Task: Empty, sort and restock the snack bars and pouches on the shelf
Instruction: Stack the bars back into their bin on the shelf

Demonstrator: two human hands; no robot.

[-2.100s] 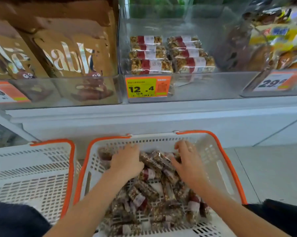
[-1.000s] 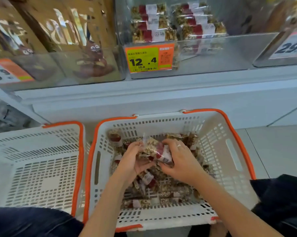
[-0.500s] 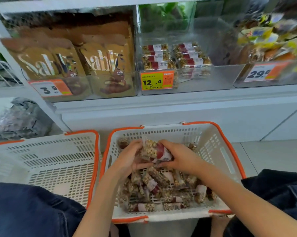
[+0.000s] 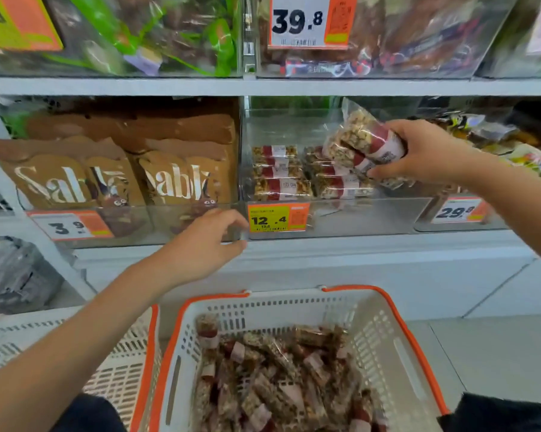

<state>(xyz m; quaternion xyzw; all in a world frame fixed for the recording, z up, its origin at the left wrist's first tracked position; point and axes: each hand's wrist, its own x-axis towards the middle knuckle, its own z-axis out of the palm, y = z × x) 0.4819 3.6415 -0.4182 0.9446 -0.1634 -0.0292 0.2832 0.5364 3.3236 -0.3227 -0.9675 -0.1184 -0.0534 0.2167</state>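
Here right hand [image 4: 428,151] grips snack bars [image 4: 367,141]; left hand [image 4: 205,244] loosely curled, fingertips blurred

Bright, even light is falling from overhead, washing the white shelf edge [image 4: 294,87] and the pale floor [image 4: 496,347] almost flat. Shadows are staying soft; the deepest one is sitting at the back of the clear bin [image 4: 334,213], behind the stacked bars [image 4: 281,173]. The bin fronts are catching hazy reflections, so the brown pouches [image 4: 175,169] are reading milky low down. The wide lens is bending the shelf lines and stretching both forearms toward the lower corners. Fine detail is smearing: the bars in the basket [image 4: 381,332] are looking muddy, small print on the price tag [image 4: 278,218] is blurring, and the upper packets are dissolving into streaks near the corners.
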